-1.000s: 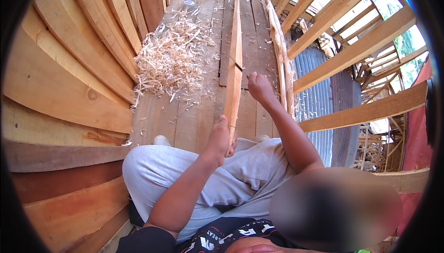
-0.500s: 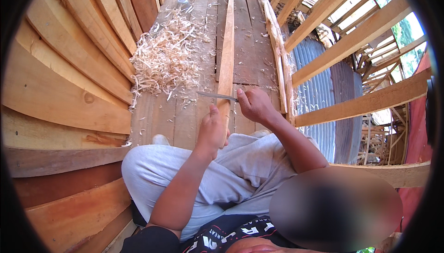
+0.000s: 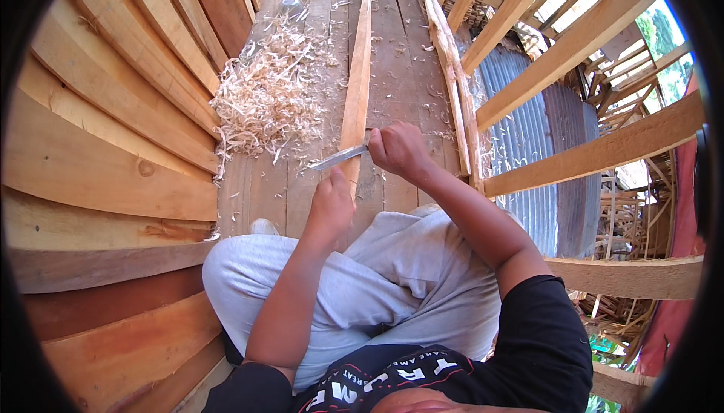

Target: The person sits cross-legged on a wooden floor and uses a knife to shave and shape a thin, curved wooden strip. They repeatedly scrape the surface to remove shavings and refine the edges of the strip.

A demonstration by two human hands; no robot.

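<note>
A long, narrow wooden stick (image 3: 357, 73) points away from me, its far end thinner than its near part. Its near end is in my left hand (image 3: 330, 205), which is wrapped round it above my crossed legs. My right hand (image 3: 398, 150) is closed round the handle of a knife (image 3: 337, 158). The blade lies across the stick just beyond my left hand, its tip toward the left. My fingers hide most of the knife handle and the stick's near end.
A heap of curled wood shavings (image 3: 268, 96) lies on the plank floor (image 3: 392, 96) at the left. Behind it is a plank wall (image 3: 113, 164). A rough pole (image 3: 452, 73) and slanting wooden bars (image 3: 569, 153) edge the right side, with corrugated metal sheet (image 3: 520, 149) beyond.
The knife and my right hand have moved a little left and farther along the stick, and the blade has turned to show its flat. The stick has shifted slightly left.
</note>
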